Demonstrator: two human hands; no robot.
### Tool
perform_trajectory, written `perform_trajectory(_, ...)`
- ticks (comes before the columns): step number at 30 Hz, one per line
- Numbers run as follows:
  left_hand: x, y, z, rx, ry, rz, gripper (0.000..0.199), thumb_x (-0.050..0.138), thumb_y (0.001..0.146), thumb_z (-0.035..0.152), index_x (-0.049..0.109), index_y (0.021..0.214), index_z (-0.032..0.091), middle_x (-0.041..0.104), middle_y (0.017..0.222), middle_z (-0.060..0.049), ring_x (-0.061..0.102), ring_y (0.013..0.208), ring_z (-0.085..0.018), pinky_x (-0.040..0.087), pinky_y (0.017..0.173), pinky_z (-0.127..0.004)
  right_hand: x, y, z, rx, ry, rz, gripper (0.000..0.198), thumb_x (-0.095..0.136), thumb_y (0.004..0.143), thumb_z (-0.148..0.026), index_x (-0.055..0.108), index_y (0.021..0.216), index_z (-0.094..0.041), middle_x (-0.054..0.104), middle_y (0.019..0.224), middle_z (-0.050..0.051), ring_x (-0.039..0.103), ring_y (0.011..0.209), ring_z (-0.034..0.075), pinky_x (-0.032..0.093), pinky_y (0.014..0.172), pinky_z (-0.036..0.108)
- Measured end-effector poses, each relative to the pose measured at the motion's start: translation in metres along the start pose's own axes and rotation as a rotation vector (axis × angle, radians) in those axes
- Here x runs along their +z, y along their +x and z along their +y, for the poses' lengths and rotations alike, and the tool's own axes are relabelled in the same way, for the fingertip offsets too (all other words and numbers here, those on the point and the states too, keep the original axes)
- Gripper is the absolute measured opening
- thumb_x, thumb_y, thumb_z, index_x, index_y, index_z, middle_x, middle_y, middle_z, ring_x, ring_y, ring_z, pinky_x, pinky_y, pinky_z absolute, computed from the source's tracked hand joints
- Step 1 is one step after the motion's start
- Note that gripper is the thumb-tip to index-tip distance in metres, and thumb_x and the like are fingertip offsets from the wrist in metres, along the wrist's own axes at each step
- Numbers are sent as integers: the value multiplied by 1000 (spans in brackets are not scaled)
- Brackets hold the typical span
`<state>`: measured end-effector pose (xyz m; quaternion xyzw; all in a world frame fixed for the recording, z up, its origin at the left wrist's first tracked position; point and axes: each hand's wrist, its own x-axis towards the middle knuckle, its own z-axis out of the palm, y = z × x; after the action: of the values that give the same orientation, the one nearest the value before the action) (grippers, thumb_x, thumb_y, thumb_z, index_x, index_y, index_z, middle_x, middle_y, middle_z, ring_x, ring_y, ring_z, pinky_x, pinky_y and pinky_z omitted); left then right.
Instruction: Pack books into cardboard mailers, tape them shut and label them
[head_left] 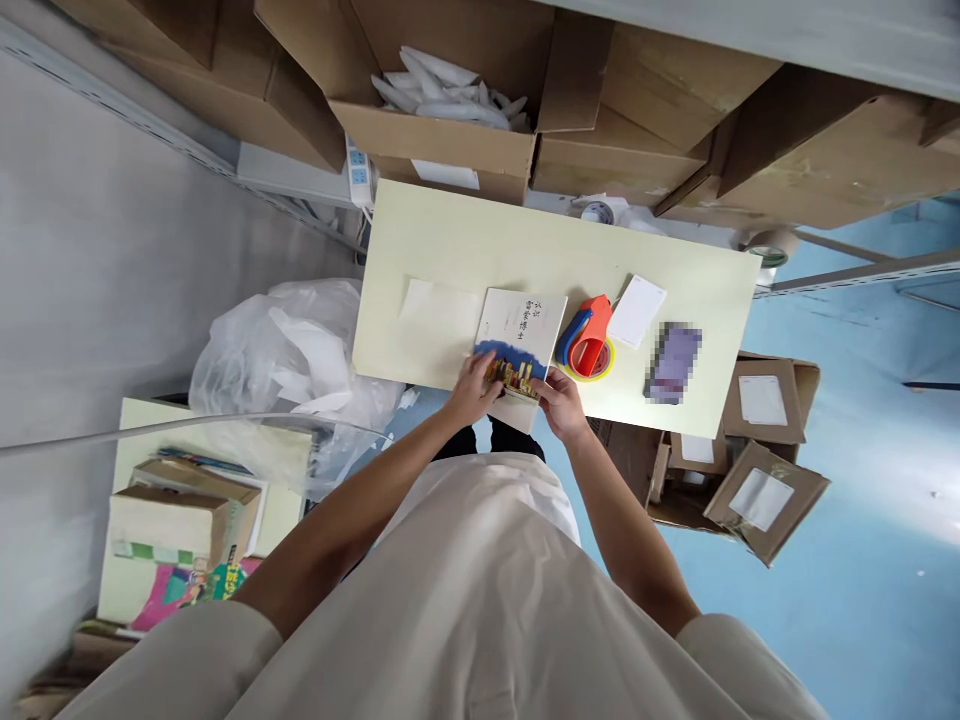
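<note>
A book [517, 322] with a white, blue and gold cover and dark characters lies at the table's front edge, its lower end jutting over. My left hand [474, 390] grips its lower left side, fingers bent over the cover. At the lower right corner, my right hand [562, 404] holds the edge, thumb on top. To the left is a pale sheet of paper [439, 315]. Just right of the book sits a red and blue tape dispenser [594, 325] with a yellow-rimmed roll. Beyond it are white slips [637, 310] and a blurred-out purple rectangle [673, 362].
Behind the cream table [547, 240] stands an open carton [442, 130] of white packets, with more cartons alongside. A power strip [359, 175] hangs at the back left. Plastic bags [285, 350] bulge at the left; opened boxes [761, 490] lie on the right.
</note>
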<state>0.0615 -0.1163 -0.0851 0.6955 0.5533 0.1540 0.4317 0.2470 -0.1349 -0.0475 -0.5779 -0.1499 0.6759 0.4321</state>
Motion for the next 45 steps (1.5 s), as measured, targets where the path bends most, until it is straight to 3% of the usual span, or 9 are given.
perform_trajectory(5, 3, 6, 59, 200, -291, -58, 47, 44, 94, 38, 43, 137, 20, 51, 128, -14, 45, 125, -27, 38, 108, -46, -2, -17, -26, -159, -194, 62, 30, 74, 67, -39, 64, 90, -22, 70, 85, 2, 65, 75, 19, 52, 73, 35)
perform_trajectory(10, -28, -1, 74, 13, -482, -3, 43, 48, 91, 44, 49, 128, 22, 49, 127, -15, 55, 112, -25, 55, 80, -35, 29, -16, -31, -241, -400, 5, 37, 74, 69, -42, 63, 99, -24, 66, 94, 4, 61, 84, 19, 51, 72, 34)
perform_trajectory(20, -85, 3, -20, -316, -232, 196, 27, 58, 75, 20, 61, 102, 17, 64, 85, -4, 60, 75, -19, 50, 73, -33, 97, 24, 12, -85, -384, -205, 47, 52, 83, -63, 67, 114, -30, 58, 127, 4, 50, 120, 23, 38, 105, 42)
perform_trajectory(25, -78, 20, -65, -382, -58, 219, 36, 60, 70, 12, 59, 106, 16, 63, 96, -10, 60, 94, -27, 49, 87, -44, 110, 51, 39, 10, -356, -153, 51, 59, 77, -63, 66, 113, -27, 59, 130, 4, 49, 125, 24, 35, 109, 42)
perform_trajectory(29, -70, 18, -66, -276, 155, 261, 54, 61, 74, 15, 50, 127, 14, 49, 125, -19, 45, 120, -35, 40, 100, -52, 114, 62, 51, -6, -339, -103, 45, 65, 73, -57, 67, 104, -24, 64, 121, 6, 54, 118, 24, 39, 106, 42)
perform_trajectory(32, -68, 11, -58, -140, 266, 129, 54, 58, 79, 17, 48, 132, 18, 44, 133, -19, 40, 123, -38, 39, 99, -54, 108, 57, 53, -90, -406, -30, 37, 64, 74, -49, 66, 101, -24, 64, 115, 7, 58, 108, 24, 43, 100, 43)
perform_trajectory(38, -66, 7, -61, -70, 325, 42, 48, 57, 80, 17, 53, 128, 17, 45, 129, -19, 41, 121, -37, 38, 98, -53, 77, 37, 62, -234, -641, 448, 57, 64, 68, -31, 50, 121, -20, 53, 124, 14, 54, 107, 24, 41, 100, 45)
perform_trajectory(41, -66, 11, -67, -15, 283, 42, 47, 58, 79, 15, 54, 126, 15, 45, 127, -21, 40, 123, -37, 34, 103, -54, 70, 40, 59, -88, -532, 415, 54, 64, 61, -28, 51, 112, -19, 59, 106, 9, 57, 93, 22, 46, 90, 43)
perform_trajectory(45, -69, 15, -70, -24, 192, 44, 47, 60, 75, 13, 57, 122, 15, 48, 122, -19, 42, 123, -36, 33, 105, -54, 76, 41, 34, -21, -259, 177, 32, 61, 60, -27, 52, 89, -21, 61, 87, 1, 58, 78, 18, 50, 72, 36)
